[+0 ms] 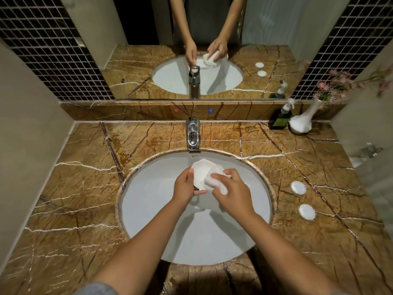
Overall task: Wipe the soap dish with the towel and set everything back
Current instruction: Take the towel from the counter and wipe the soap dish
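Left hand: the left hand (184, 185) is closed on the near-left edge of the white soap dish (201, 172), thumb on the rim, fingers curled underneath, holding it tilted above the basin.
Right hand: the right hand (232, 191) is bunched around a white towel (214, 179), fingertips pressing it onto the dish's right half.
Soap dish: angular rim, its far edge pointing toward the faucet (192, 134), which stands beyond both hands at the basin's far rim.
Basin: the white oval sink (148, 199) lies open beneath and around both hands.
Left of the hands: bare brown marble counter (74, 188) running to the wall.
Right of the hands: 2 white round lids (298, 188), well apart from the right hand, past the sink rim.
Far right corner: a dark spray bottle (280, 118) just beside a white vase (303, 120) of pink flowers.
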The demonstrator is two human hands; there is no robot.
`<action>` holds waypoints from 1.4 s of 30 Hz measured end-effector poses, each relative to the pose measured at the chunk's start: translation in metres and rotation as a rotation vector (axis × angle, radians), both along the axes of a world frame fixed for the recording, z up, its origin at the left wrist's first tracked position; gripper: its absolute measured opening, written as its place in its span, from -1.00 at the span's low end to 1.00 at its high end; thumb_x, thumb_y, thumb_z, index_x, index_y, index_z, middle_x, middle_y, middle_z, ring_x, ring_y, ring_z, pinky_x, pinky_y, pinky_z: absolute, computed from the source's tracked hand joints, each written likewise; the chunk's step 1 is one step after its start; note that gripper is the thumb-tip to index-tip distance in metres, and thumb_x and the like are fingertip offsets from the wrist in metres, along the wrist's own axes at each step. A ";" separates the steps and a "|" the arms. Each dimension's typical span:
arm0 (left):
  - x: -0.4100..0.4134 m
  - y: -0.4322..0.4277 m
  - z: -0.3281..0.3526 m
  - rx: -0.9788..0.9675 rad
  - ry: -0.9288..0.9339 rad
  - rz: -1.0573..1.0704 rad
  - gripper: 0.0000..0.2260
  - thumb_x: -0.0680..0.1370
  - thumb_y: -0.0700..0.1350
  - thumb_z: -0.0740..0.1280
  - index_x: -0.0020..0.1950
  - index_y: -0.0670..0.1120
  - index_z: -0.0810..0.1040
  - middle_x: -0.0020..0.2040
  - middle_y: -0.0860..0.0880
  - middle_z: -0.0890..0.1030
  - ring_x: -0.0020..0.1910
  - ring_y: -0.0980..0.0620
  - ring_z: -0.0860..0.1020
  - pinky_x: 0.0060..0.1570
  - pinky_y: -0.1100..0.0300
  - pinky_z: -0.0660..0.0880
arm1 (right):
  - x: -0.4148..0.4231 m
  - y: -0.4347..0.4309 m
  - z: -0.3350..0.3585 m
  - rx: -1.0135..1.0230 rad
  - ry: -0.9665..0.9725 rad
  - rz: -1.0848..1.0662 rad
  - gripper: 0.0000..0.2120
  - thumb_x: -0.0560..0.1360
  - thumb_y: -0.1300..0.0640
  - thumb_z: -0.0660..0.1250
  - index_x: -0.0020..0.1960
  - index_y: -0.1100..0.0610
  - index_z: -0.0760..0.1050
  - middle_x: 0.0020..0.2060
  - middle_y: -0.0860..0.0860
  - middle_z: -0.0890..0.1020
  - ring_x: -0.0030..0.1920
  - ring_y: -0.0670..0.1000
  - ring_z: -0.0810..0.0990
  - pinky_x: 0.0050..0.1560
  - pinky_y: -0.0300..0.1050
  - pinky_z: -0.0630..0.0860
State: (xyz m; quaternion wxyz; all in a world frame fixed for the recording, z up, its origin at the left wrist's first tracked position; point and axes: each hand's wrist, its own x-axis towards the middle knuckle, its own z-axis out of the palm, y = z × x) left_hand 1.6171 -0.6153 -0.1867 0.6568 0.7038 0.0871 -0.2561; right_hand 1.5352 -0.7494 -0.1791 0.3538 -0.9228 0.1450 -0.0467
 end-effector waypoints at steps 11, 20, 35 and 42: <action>0.004 0.006 0.003 -0.122 0.130 -0.046 -0.78 0.62 -0.16 0.23 0.25 -0.17 0.48 0.24 -0.21 0.48 0.06 -0.22 0.60 -0.22 0.12 0.67 | 0.016 -0.038 0.005 1.333 0.228 -0.743 -0.74 0.54 0.04 0.18 -0.06 0.20 0.54 -0.23 0.15 0.66 -0.21 0.13 0.65 -0.10 -0.07 0.52; -0.001 -0.006 0.010 -0.069 0.059 -0.009 -0.88 0.60 -0.20 0.27 0.10 -0.17 0.54 0.11 -0.16 0.51 0.05 -0.20 0.54 -0.39 0.17 0.65 | 0.003 -0.013 -0.003 1.206 0.414 -0.559 -0.77 0.54 -0.03 0.21 -0.15 0.10 0.52 -0.23 0.07 0.62 -0.25 0.07 0.60 -0.20 -0.12 0.53; 0.003 0.013 0.017 0.320 -0.547 -0.336 -0.77 0.60 -0.05 0.26 0.22 -0.01 0.58 0.00 -0.02 0.44 -0.05 -0.05 0.54 -0.24 0.23 0.60 | 0.005 -0.056 0.012 0.812 0.408 -0.356 -0.84 0.43 0.09 0.30 -0.26 0.02 0.63 -0.20 0.07 0.67 -0.21 0.09 0.61 -0.12 -0.08 0.48; 0.003 0.021 0.048 0.592 -1.618 -0.665 -0.69 0.40 -0.24 0.50 0.08 0.05 0.67 -0.20 0.03 0.63 -0.23 0.02 0.53 -0.45 0.24 0.37 | 0.029 -0.063 0.059 0.624 0.197 0.029 -0.75 0.53 0.23 0.26 -0.02 -0.05 0.65 -0.33 -0.15 0.70 -0.39 -0.19 0.59 -0.46 -0.34 0.50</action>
